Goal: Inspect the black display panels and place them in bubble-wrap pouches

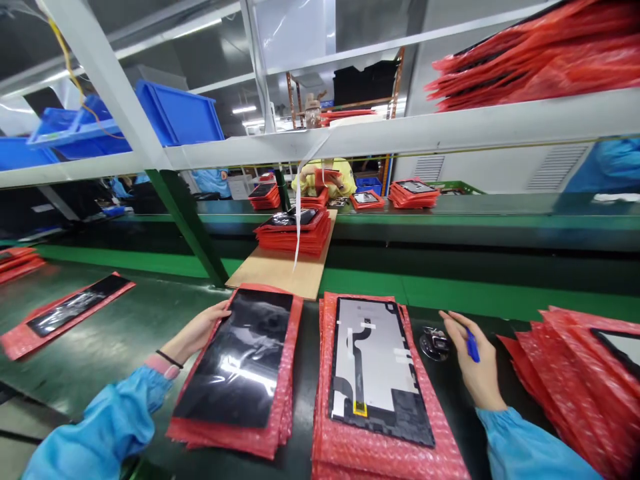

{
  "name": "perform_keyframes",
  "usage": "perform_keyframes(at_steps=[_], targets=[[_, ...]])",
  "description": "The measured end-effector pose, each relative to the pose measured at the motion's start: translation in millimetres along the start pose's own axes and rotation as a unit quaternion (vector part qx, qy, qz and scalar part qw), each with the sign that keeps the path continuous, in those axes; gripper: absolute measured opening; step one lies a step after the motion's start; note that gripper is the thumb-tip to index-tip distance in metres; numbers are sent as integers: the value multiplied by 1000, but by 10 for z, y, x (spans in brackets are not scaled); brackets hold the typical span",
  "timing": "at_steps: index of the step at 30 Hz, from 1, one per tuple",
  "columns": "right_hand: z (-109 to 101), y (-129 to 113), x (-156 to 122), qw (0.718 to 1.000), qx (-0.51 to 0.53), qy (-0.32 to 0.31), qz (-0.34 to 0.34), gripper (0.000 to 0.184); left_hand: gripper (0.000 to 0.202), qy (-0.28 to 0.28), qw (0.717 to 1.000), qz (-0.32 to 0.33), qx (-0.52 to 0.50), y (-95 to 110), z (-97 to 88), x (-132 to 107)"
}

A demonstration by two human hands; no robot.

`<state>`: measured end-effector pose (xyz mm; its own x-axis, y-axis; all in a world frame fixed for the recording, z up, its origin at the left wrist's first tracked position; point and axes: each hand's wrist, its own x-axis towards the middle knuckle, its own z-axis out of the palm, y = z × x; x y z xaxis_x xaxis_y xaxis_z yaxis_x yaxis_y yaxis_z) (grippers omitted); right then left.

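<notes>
While the left hand (203, 330) is touching the upper left edge of a glossy black rectangular panel (240, 360), this panel is lying on a stack of red bubble-wrap bags (225, 437) on the dark green table (125, 347); its fingers are bending at the edge, but whether they are pinching it, I cannot tell. Just to the right, a flat rectangular panel with grey back and black borders (385, 347) is resting on a second stack of red bubble-wrap bags (400, 460). The right hand (477, 373) is holding a slim blue pen-shaped object (472, 347) between its fingers, and the index finger is stretching forward beside a small round shiny object (434, 343). Farther right, a pile of red bubble-wrap bags (560, 373) is leaning slightly.
</notes>
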<state>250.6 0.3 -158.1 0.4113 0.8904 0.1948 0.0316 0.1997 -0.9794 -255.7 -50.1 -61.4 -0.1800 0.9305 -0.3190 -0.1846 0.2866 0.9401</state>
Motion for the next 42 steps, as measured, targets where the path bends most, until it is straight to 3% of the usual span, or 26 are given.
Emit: perform_keyframes(at_steps=[2,4,7,9,12,15,19,21,23,29,35,39,42], targets=[[28,-141,-134,1000,-4,-1,-3,35,29,23,1000,-5,21,-46,-152,7],[66,-291,-309,999,1,-44,17,40,29,44,998,1,48,-98,-234,31],[142,-497,-600,984,33,-161,70,56,23,86,990,35,103,-132,-254,84],[196,-596,-766,966,36,-239,91,57,19,114,980,80,141,-114,-193,111],[267,-642,-915,960,-65,-268,57,42,24,117,965,155,177,-77,64,104],[315,-585,-962,963,-129,-234,37,33,27,50,964,179,190,-110,527,17],[346,-516,-970,965,-173,-195,7,42,21,-126,976,94,149,-283,1237,-171],[357,-524,-973,964,-184,-192,-3,41,25,-178,979,41,95,-379,1513,-245],[368,-550,-977,963,-190,-191,-8,38,31,-195,980,-18,18,-457,1700,-281],[381,-577,-971,969,-174,-174,10,36,35,-171,982,-73,-35,-536,1870,-218],[349,-544,-933,981,-77,-165,64,44,27,-139,981,-128,-48,-402,1900,-107],[349,-506,-947,979,14,-171,107,45,27,-187,973,-125,-48,-320,2101,-99],[330,-490,-947,979,60,-158,116,41,33,-218,968,-111,-48,-369,2299,-138]])
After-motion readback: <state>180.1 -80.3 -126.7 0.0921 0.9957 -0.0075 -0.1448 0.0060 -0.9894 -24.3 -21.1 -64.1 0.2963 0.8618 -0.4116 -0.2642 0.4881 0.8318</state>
